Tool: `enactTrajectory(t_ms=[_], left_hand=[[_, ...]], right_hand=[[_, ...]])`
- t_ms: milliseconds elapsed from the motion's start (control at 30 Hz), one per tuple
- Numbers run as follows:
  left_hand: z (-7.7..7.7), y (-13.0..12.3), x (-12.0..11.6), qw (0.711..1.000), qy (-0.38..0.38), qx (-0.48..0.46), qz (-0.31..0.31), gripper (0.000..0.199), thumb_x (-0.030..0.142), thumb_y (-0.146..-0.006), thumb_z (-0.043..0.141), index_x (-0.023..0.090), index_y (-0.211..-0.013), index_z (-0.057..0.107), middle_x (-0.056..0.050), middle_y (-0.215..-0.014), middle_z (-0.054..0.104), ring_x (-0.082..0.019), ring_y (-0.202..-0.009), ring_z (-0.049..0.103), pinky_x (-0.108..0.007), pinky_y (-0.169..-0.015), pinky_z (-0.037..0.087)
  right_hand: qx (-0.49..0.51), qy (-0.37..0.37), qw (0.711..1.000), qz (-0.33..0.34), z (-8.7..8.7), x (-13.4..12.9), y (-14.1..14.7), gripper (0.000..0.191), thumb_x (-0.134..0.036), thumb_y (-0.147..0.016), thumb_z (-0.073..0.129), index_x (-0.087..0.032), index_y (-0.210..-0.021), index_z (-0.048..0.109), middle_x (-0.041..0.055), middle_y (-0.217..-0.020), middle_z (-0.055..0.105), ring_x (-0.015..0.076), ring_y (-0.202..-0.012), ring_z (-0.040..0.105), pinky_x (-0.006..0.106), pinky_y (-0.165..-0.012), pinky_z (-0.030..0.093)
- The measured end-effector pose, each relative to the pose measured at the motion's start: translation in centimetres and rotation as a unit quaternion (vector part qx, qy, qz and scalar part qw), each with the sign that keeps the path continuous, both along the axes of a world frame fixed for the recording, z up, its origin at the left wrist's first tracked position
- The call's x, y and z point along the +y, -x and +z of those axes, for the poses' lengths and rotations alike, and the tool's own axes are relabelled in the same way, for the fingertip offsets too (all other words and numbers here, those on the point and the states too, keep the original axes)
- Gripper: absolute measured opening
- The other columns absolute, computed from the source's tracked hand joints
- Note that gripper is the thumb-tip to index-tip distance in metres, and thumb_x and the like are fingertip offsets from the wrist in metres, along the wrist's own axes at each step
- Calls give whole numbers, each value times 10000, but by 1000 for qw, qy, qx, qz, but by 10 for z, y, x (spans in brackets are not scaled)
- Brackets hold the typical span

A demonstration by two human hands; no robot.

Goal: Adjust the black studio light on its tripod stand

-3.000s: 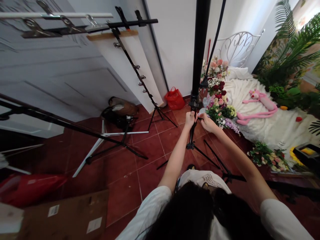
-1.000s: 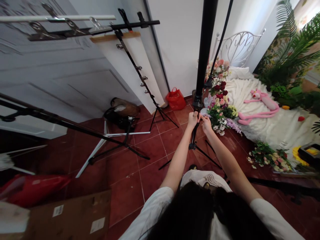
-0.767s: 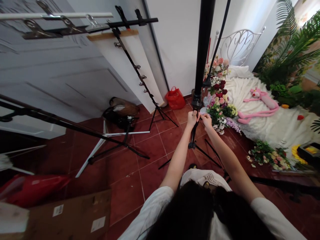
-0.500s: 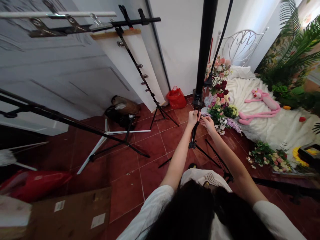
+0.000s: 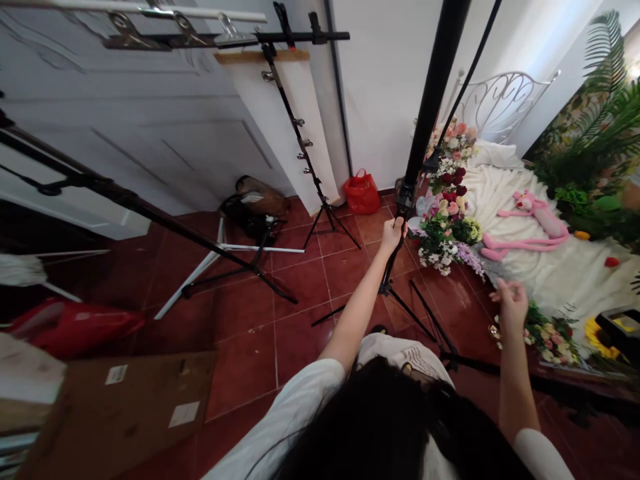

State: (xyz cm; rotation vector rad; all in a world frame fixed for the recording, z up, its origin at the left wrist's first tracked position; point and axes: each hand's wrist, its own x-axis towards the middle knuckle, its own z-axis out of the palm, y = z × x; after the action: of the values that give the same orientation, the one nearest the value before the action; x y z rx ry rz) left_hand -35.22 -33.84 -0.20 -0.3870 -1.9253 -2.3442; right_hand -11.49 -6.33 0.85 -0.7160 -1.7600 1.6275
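Observation:
In the head view my left hand [image 5: 394,235] is wrapped around the black pole of a light stand [image 5: 417,133], just below its collar. The pole leans up and to the right, and its tripod legs [image 5: 410,308] spread over the floor. My right hand [image 5: 511,305] is away from the pole, above the edge of the white furry cover [image 5: 575,267]. Its fingers are loosely bent and somewhat apart, a little blurred, with nothing visible in them.
Artificial flowers [image 5: 453,207] stand right beside the pole. A pink plush toy [image 5: 540,220] lies on the cover. To the left are a clip-lined stand [image 5: 295,127], a red bag [image 5: 362,192], another black stand [image 5: 125,197] and a cardboard box [image 5: 135,413]. A black bar [image 5: 480,365] crosses the lower right.
My right hand has left the pole and moved right and down toward my side. My left hand keeps its hold on the pole. The view has shifted slightly.

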Motion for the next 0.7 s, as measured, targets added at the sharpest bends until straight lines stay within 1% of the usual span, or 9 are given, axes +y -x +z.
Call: enactTrajectory(t_ms=[100,200,267,333,433,533,600,667,700], left_hand=[[0,-2,1,999,-4,7,39,811,937,-755,359,184,-501,522,-25,-487,531,-106,-477,499,-268,-516,370],[-5,-8,4,997,-9,4,82,754,893,-787,411,187,-556,540,-20,-542,556,-116,-528,521,-263,-557,400],[-10,-16,8,992,-9,4,127,703,860,-808,442,191,-639,572,-11,-585,569,-123,-566,542,-258,-594,425],[-15,-25,14,983,2,6,183,633,804,-850,459,195,-780,617,-20,-674,613,-142,-648,593,-266,-675,469],[-15,-40,26,961,36,1,275,523,676,-944,437,193,-1033,617,-105,-962,673,-207,-950,662,-336,-904,503],[-12,-58,42,923,63,-14,380,406,510,-1005,420,177,-1203,539,-207,-1291,549,-268,-1307,529,-427,-1130,407],[-11,-73,55,893,73,-42,441,339,409,-1016,411,170,-1244,488,-230,-1383,441,-279,-1393,443,-456,-1191,350],[-14,-91,71,888,81,-73,446,296,339,-1013,397,170,-1252,443,-231,-1397,380,-277,-1390,431,-463,-1190,351],[-16,-101,81,900,84,-79,421,283,315,-1007,395,173,-1250,426,-226,-1393,366,-272,-1372,440,-461,-1176,365]], right_hand=[[-4,-21,996,-86,2,38,-44,549,-608,-524,891,-266,-756,528,-83,-479,519,148,-398,513,420,-608,599],[5,-12,986,-166,-3,63,-87,513,-595,-485,896,-307,-672,515,-64,-499,494,195,-413,502,574,-737,610],[2,6,980,-200,-8,70,-113,505,-586,-477,900,-318,-649,509,-49,-530,499,223,-453,534,614,-802,592],[-1,31,979,-203,-14,69,-134,475,-576,-506,896,-324,-681,534,-23,-617,575,237,-527,597,604,-838,593],[-20,71,985,-157,-17,58,-155,482,-565,-537,895,-317,-844,618,9,-839,708,216,-672,691,558,-897,617],[-68,93,989,-94,-12,42,-169,555,-583,-594,883,-283,-1014,679,38,-999,753,206,-848,746,491,-982,606],[-102,95,990,-36,-5,31,-179,534,-597,-674,847,-275,-1076,704,70,-1111,756,221,-988,750,451,-1031,583],[-129,95,987,22,3,21,-191,522,-611,-728,818,-277,-1116,718,97,-1191,746,245,-1096,732,443,-1063,563],[-139,95,985,44,8,17,-198,526,-620,-739,812,-279,-1129,721,107,-1215,742,257,-1130,722,447,-1072,556]])
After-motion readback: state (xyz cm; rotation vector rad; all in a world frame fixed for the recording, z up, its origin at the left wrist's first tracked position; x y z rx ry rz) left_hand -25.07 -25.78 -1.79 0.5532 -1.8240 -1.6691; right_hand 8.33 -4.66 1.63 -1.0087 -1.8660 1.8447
